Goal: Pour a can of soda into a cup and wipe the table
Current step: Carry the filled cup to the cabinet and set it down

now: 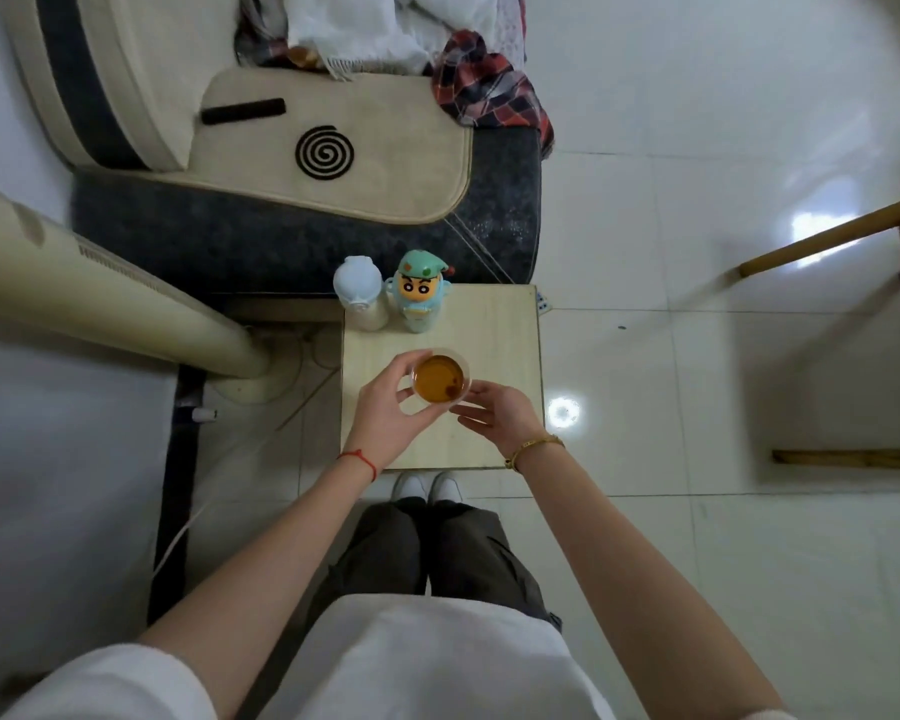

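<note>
Small square table point(494, 330), pale wood top, standing on glossy white floor tiles point(697, 252).

Cup point(440, 377): clear, holding amber liquid, near the table's middle. Left hand point(388, 407) grips its left side with curled fingers and thumb. Right hand point(497, 413) sits just beside its right edge, fingers loosely spread, fingertips at the rim; contact cannot be told.

At the far edge: white bottle point(357, 293) and cartoon-figure bottle point(421, 293), side by side.

Beyond: grey-and-cream sofa point(333, 163) bearing a black remote point(244, 111) and plaid cloth point(489, 88).
</note>
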The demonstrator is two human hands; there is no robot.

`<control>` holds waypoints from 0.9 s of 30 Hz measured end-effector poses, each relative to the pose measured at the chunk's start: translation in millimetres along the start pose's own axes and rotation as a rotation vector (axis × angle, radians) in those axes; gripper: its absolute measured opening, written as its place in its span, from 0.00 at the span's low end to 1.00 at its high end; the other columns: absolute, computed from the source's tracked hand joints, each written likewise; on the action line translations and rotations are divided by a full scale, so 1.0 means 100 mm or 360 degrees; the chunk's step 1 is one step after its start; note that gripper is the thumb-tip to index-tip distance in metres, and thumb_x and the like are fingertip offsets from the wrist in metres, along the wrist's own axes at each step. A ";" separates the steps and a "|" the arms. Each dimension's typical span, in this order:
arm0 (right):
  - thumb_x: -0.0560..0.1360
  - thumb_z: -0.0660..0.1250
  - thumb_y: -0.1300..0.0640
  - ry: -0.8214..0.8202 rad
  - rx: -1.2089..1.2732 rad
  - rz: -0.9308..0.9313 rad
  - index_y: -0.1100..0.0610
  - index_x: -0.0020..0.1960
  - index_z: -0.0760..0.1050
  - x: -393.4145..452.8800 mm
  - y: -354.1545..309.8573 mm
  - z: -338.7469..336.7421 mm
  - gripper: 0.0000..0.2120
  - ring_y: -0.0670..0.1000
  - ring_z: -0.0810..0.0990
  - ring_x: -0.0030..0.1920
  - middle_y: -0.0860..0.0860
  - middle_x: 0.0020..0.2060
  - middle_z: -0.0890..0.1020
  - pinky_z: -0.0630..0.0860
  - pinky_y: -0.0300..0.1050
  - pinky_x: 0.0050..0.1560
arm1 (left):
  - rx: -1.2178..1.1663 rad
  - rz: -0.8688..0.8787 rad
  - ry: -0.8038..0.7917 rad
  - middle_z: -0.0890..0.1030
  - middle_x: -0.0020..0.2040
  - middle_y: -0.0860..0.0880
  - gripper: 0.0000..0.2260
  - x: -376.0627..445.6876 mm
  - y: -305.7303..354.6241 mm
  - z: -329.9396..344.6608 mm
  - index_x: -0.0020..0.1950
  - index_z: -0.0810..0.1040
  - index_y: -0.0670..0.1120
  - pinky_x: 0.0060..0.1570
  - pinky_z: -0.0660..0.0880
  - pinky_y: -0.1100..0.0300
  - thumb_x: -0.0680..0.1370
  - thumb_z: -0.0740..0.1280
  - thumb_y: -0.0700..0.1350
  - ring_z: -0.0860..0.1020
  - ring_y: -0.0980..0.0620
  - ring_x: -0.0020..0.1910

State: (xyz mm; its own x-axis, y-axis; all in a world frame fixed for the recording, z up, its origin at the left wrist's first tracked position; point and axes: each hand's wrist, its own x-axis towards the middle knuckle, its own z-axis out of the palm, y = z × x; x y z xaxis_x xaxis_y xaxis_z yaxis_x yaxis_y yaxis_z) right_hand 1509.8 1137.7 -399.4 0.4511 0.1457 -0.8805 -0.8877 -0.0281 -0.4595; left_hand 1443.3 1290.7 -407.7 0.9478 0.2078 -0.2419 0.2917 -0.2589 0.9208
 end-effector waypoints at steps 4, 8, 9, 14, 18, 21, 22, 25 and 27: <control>0.81 0.52 0.65 0.0024 -0.0007 0.0050 0.58 0.47 0.77 0.44 0.16 -0.05 0.15 0.54 0.83 0.45 0.55 0.44 0.83 0.79 0.49 0.54 | -0.0035 -0.0056 -0.0014 0.77 0.61 0.63 0.27 0.16 -0.41 0.17 0.66 0.75 0.56 0.56 0.73 0.72 0.69 0.79 0.49 0.72 0.65 0.64; 0.81 0.55 0.64 0.0030 -0.0081 0.0068 0.57 0.47 0.77 0.93 0.37 -0.13 0.13 0.54 0.83 0.46 0.54 0.45 0.83 0.79 0.52 0.59 | -0.0036 -0.0117 -0.0015 0.78 0.60 0.60 0.27 0.33 -0.85 0.34 0.64 0.74 0.59 0.54 0.73 0.74 0.68 0.79 0.50 0.73 0.63 0.64; 0.81 0.55 0.64 0.0030 -0.0091 0.0071 0.57 0.49 0.77 1.03 0.42 -0.15 0.13 0.54 0.83 0.47 0.54 0.45 0.83 0.79 0.52 0.60 | -0.0035 -0.0129 -0.0016 0.78 0.60 0.61 0.26 0.37 -0.95 0.37 0.64 0.75 0.59 0.54 0.73 0.74 0.68 0.79 0.50 0.73 0.63 0.63; 0.82 0.54 0.65 0.0015 -0.0121 0.0079 0.59 0.58 0.75 1.42 0.61 -0.23 0.12 0.57 0.81 0.52 0.53 0.48 0.82 0.79 0.50 0.57 | -0.0070 -0.0183 -0.0012 0.79 0.60 0.62 0.27 0.50 -1.38 0.54 0.65 0.76 0.57 0.56 0.74 0.72 0.69 0.80 0.46 0.74 0.64 0.63; 0.82 0.54 0.66 0.0046 -0.0169 0.0070 0.62 0.63 0.75 1.60 0.71 -0.23 0.15 0.58 0.80 0.54 0.57 0.53 0.80 0.79 0.50 0.55 | -0.0077 -0.0213 0.0004 0.78 0.60 0.63 0.26 0.55 -1.58 0.63 0.63 0.75 0.60 0.55 0.74 0.73 0.69 0.80 0.47 0.73 0.66 0.63; 0.82 0.54 0.66 0.0087 -0.0197 0.0049 0.63 0.63 0.75 1.68 0.77 -0.22 0.16 0.57 0.80 0.53 0.57 0.53 0.81 0.79 0.49 0.55 | -0.0062 -0.0223 0.0019 0.78 0.59 0.65 0.27 0.55 -1.67 0.66 0.63 0.75 0.62 0.56 0.74 0.72 0.68 0.80 0.47 0.74 0.65 0.63; 0.81 0.54 0.66 0.0098 -0.0195 0.0050 0.63 0.64 0.75 1.70 0.79 -0.22 0.16 0.57 0.80 0.53 0.57 0.53 0.81 0.79 0.49 0.55 | -0.0061 -0.0228 0.0023 0.78 0.59 0.65 0.27 0.55 -1.70 0.67 0.63 0.75 0.62 0.56 0.74 0.71 0.68 0.80 0.47 0.74 0.64 0.63; 0.81 0.54 0.67 0.0112 -0.0194 0.0061 0.64 0.64 0.76 1.76 0.86 -0.21 0.17 0.57 0.80 0.53 0.58 0.54 0.81 0.80 0.49 0.55 | -0.0045 -0.0229 0.0009 0.78 0.59 0.65 0.27 0.55 -1.78 0.68 0.63 0.75 0.62 0.58 0.75 0.68 0.68 0.80 0.48 0.74 0.62 0.63; 0.81 0.54 0.67 0.0109 -0.0203 0.0069 0.64 0.64 0.76 1.79 0.89 -0.21 0.17 0.57 0.80 0.54 0.58 0.54 0.81 0.80 0.49 0.55 | -0.0034 -0.0242 0.0002 0.79 0.59 0.64 0.27 0.54 -1.84 0.69 0.64 0.75 0.61 0.60 0.76 0.64 0.68 0.80 0.48 0.75 0.61 0.64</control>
State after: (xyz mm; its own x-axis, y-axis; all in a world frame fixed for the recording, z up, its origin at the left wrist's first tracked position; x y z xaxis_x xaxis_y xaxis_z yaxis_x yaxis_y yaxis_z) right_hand 1513.6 1140.8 -600.1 0.4215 0.0741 -0.9038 -0.8897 -0.1590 -0.4280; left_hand 1450.0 1284.6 -611.2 0.8928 0.2444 -0.3783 0.4288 -0.2041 0.8800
